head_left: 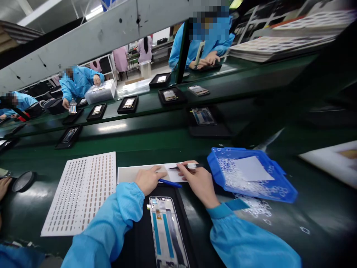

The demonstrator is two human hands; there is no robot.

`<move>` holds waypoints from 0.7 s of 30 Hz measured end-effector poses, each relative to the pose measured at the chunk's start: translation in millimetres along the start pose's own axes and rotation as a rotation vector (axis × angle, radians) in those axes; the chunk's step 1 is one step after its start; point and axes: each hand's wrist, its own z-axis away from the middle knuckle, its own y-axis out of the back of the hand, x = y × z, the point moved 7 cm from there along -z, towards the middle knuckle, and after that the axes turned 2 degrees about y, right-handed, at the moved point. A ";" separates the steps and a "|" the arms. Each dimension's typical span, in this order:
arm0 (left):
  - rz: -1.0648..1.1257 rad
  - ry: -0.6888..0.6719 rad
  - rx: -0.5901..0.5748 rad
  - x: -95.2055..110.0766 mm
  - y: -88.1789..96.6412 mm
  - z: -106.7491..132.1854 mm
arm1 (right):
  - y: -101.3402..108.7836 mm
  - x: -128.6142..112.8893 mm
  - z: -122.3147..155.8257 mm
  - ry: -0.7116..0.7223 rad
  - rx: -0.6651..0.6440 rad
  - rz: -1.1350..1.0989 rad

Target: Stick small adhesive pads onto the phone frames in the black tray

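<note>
A phone frame [167, 230] with two blue strips lies in a black tray [139, 242] right in front of me. Beyond it lies a pale sheet [131, 173]. My left hand [149, 179] rests on that sheet with its fingers curled, a blue strip [170, 182] showing under it. My right hand [199, 182] is closed on dark tweezers [186, 166] with a white wrap, their tip pointing left over the sheet. To the left lies a white sheet of small gold parts [83, 190].
A blue bin [279, 186] with clear scraps and a white paper stands at the right, with scraps spilled beside it. A green belt [145, 128] carries several black trays with phones. People in blue coats work opposite. A black disc [23, 180] and another person's hand [3, 186] lie far left.
</note>
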 end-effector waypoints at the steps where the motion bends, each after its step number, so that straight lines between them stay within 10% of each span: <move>1: 0.004 0.001 -0.004 0.1 0.0 0.3 | -1.3 -0.5 -0.6 0.002 0.009 0.002; 16: 0.135 0.048 0.039 -3.6 1.7 2.1 | 6.7 -7.2 6.0 0.006 0.091 -0.126; 21: 0.380 0.146 0.253 -20.1 22.2 24.7 | 18.4 -11.2 52.5 -0.030 0.105 -0.173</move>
